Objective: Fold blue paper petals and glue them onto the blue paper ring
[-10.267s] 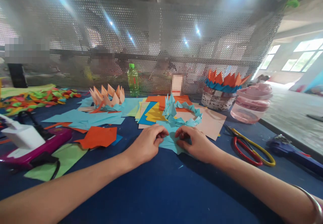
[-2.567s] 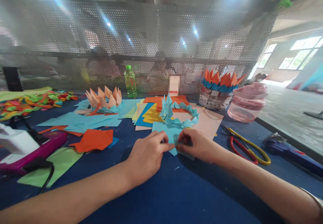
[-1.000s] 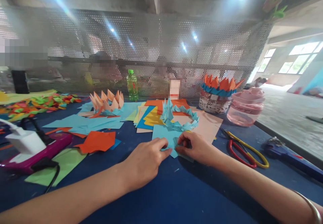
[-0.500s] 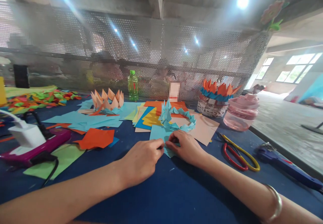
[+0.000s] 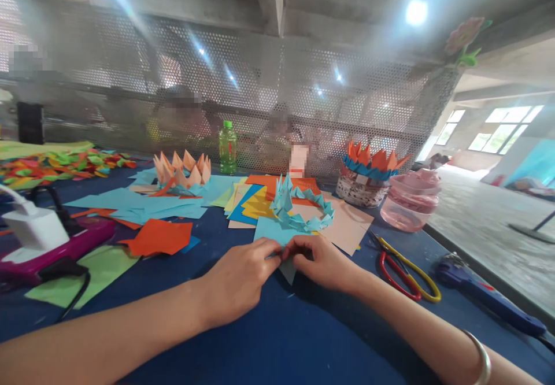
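Note:
My left hand [image 5: 245,272] and my right hand [image 5: 321,262] meet low over the blue table, fingertips almost touching. Both are closed in a pinch on a small light blue piece of paper [image 5: 289,271]; its pointed lower end shows below the fingers, the rest is covered by them. Just beyond lies a light blue paper sheet [image 5: 274,230]. On it and the sheets behind stands a ring of folded light blue paper [image 5: 318,222], with a few tall points at its left side.
Scissors [image 5: 410,281] and a blue-handled tool [image 5: 489,295] lie right, near a pink bottle [image 5: 405,206]. Behind are a peach paper ring [image 5: 195,174], an orange-and-blue one [image 5: 375,162] and a green bottle [image 5: 228,148]. A purple power strip [image 5: 87,237] sits left.
The paper's pointed end now sticks out further below my fingers, towards me. My hands have stayed close together, and the view has shifted slightly.

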`<state>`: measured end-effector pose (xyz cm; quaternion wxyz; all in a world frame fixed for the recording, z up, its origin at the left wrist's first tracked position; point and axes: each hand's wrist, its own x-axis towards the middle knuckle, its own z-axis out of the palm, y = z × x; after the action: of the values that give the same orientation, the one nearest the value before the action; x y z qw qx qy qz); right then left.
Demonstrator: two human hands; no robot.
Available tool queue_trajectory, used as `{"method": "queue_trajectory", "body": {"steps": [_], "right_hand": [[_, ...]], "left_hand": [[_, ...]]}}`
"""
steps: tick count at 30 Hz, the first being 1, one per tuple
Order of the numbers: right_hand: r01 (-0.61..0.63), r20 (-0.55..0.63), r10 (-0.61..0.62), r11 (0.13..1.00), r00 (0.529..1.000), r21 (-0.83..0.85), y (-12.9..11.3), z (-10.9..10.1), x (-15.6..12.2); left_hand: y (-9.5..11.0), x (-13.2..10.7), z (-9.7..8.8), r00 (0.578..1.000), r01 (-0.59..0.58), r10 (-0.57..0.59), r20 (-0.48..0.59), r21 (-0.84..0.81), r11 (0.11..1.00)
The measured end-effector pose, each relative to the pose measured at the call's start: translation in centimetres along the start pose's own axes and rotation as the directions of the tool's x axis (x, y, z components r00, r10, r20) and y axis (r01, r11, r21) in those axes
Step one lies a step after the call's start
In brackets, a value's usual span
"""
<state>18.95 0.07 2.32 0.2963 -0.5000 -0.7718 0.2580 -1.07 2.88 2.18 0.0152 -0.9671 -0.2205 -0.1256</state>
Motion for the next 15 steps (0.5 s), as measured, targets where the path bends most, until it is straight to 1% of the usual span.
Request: {"method": "queue_trajectory", "body": {"steps": [3, 5, 7, 9, 12, 13, 15], "right_hand": [[0.024, 0.077, -0.026, 0.999, 0.997, 0.024, -0.23, -0.88, -0.75], [0.076, 0.066, -0.074, 0.997, 0.995, -0.02, -0.11, -1.22, -0.97], [0.121, 0.022, -0.119, 0.988, 0.993, -0.095, 0.18, -1.28, -0.94], [0.156, -0.015, -0.163, 0.965, 0.987, -0.213, 0.5, -1.16, -0.79], [0.21, -0.004, -0.233, 0.883, 0.972, -0.42, 0.66, -0.94, -0.7], [0.223, 0.006, -0.249, 0.857, 0.968, -0.465, 0.59, -0.92, -0.74], [0.246, 0.022, -0.272, 0.829, 0.962, -0.502, 0.33, -1.01, -0.92]], "left_hand": [[-0.06, 0.01, 0.1, 1.0, -0.016, 0.016, 0.012, 0.019, 1.0], [-0.06, 0.04, 0.05, 1.0, -0.027, 0.027, 0.009, 0.025, 0.999], [-0.03, 0.07, -0.07, 1.0, -0.028, 0.029, -0.007, 0.034, 0.999], [0.02, 0.05, -0.24, 0.999, -0.025, 0.026, -0.033, 0.038, 0.999], [0.1, -0.11, -0.38, 0.998, -0.041, 0.041, -0.052, -0.009, 0.999], [0.11, -0.18, -0.37, 0.998, -0.05, 0.048, -0.049, -0.035, 0.998], [0.06, -0.32, -0.28, 0.997, -0.064, 0.061, -0.038, -0.074, 0.995]]}}
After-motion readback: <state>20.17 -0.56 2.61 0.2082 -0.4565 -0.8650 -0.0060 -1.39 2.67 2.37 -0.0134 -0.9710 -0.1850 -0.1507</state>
